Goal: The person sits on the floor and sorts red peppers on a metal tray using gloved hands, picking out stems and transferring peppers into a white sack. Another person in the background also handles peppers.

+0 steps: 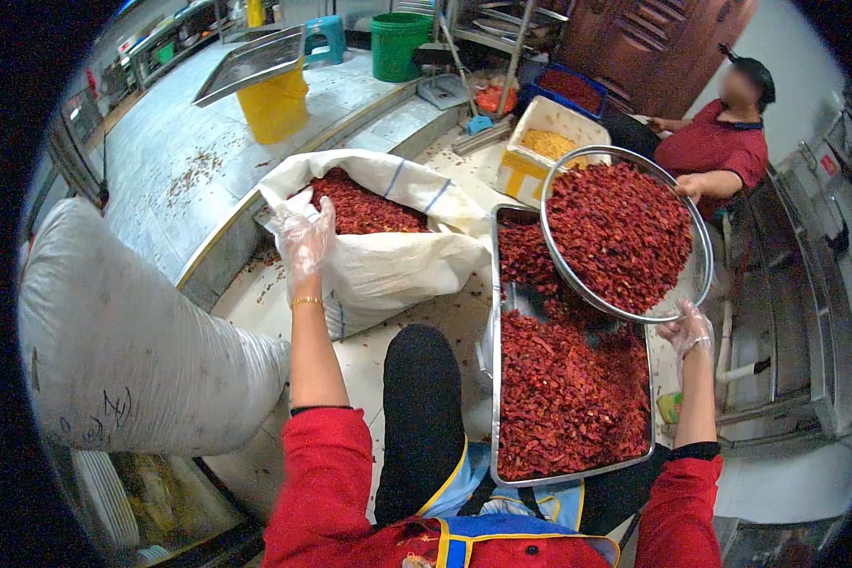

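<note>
My left hand (307, 241), in a clear plastic glove, grips the near-left edge of the mouth of a white woven sack (405, 266). Dried red chili pieces (362, 206) show inside the sack. With my right hand (689, 330), gloved too, I hold the near rim of a round metal sieve (628, 316). A heap of red chili pieces (614, 234) fills most of the sieve, which is tilted above the far end of a rectangular metal tray (495, 397). More chili pieces (575, 397) cover the tray, with bare metal showing near its far left.
Another person (717, 149) holds the sieve's far right rim. A full white sack (142, 341) stands at left. Beyond the sieve is a foam box (525, 170) with yellow contents. Farther off are a yellow bin (273, 106), a green bucket (397, 46) and a raised floor edge (220, 241).
</note>
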Action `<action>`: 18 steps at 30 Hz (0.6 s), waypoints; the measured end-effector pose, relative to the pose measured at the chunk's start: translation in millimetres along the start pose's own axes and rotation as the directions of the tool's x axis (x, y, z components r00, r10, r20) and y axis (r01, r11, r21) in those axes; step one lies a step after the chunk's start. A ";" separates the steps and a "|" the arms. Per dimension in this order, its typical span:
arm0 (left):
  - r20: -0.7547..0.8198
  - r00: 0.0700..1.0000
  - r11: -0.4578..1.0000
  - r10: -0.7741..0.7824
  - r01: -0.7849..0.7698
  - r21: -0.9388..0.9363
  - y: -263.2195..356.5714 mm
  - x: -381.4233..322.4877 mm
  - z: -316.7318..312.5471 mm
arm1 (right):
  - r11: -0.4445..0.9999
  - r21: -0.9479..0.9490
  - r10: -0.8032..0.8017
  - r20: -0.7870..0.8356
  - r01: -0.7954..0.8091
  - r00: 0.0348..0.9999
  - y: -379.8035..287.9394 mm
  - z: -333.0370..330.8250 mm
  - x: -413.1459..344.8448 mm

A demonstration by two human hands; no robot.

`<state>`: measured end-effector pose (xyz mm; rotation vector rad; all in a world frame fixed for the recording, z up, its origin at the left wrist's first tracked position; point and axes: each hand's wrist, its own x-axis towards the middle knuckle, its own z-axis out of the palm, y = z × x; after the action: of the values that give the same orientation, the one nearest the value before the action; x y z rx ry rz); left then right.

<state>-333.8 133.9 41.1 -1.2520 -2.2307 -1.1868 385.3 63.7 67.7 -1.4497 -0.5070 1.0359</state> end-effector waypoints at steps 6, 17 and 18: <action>0.447 0.888 0.986 0.112 -0.156 0.063 -71.2 -7.8 34.6 | 0.987 -0.111 -0.122 -0.016 0.119 0.992 17.0 -1.0 58.1; 0.057 0.973 0.942 0.226 -0.203 -0.266 -94.4 -99.4 22.8 | 0.940 0.051 -0.342 0.196 0.339 0.919 -34.9 41.9 -72.6; 0.055 0.968 0.940 0.244 -0.222 -0.257 -88.2 -97.4 20.4 | 0.964 -0.054 -0.256 0.084 0.261 0.963 -43.9 55.7 -70.1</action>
<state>-348.6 72.4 -75.8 -1.6428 -1.9634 -1.3723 315.7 45.8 136.9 -1.3616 -0.7703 0.8742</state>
